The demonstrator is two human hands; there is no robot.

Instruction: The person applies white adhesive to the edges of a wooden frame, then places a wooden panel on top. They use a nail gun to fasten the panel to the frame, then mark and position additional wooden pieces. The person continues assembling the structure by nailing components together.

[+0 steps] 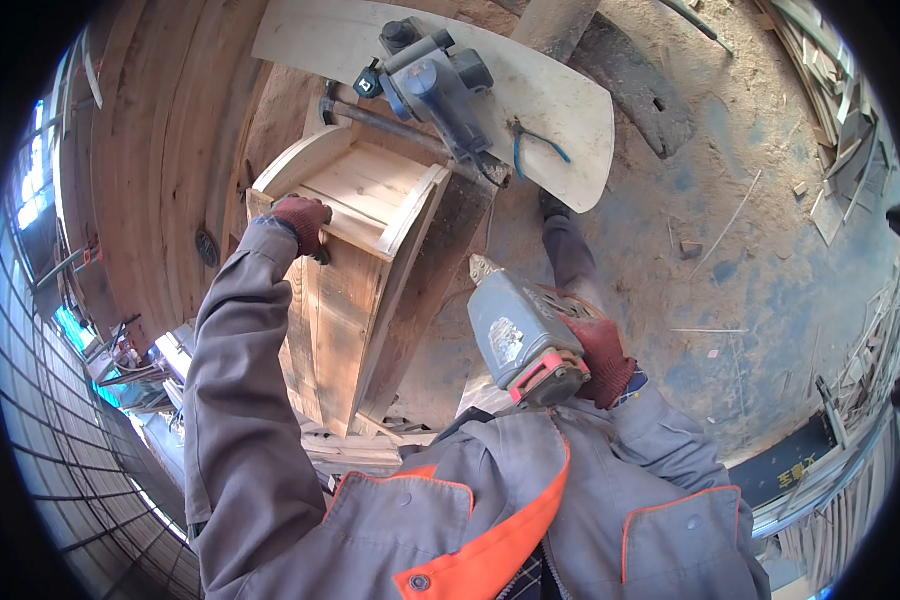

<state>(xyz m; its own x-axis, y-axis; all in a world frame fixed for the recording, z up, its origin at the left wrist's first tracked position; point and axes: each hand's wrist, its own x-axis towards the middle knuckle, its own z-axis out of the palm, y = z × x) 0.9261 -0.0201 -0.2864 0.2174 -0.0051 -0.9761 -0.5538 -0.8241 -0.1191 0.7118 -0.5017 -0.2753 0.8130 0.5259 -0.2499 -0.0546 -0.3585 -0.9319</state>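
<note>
A pale wooden box-like piece (pixel 342 290) with a curved end panel stands in front of me on the left. My left hand (pixel 303 224), in a dark red glove, is curled over its near upper edge, and the fingertips are partly hidden. My right hand (pixel 602 358), gloved the same way, is closed on a grey tool that looks like a nail gun (pixel 513 330). Its metal nose points away from me toward the wooden piece and stays apart from it. My right fingers are mostly behind the tool's body.
Beyond the wooden piece, a pale board (pixel 560 100) carries a blue-grey electric planer (pixel 435 90) and blue-handled pliers (pixel 542 143). Large planks (pixel 160 150) stand at the left. Sawdust and scraps cover the floor (pixel 720 230); offcuts (pixel 845 165) are heaped at the far right.
</note>
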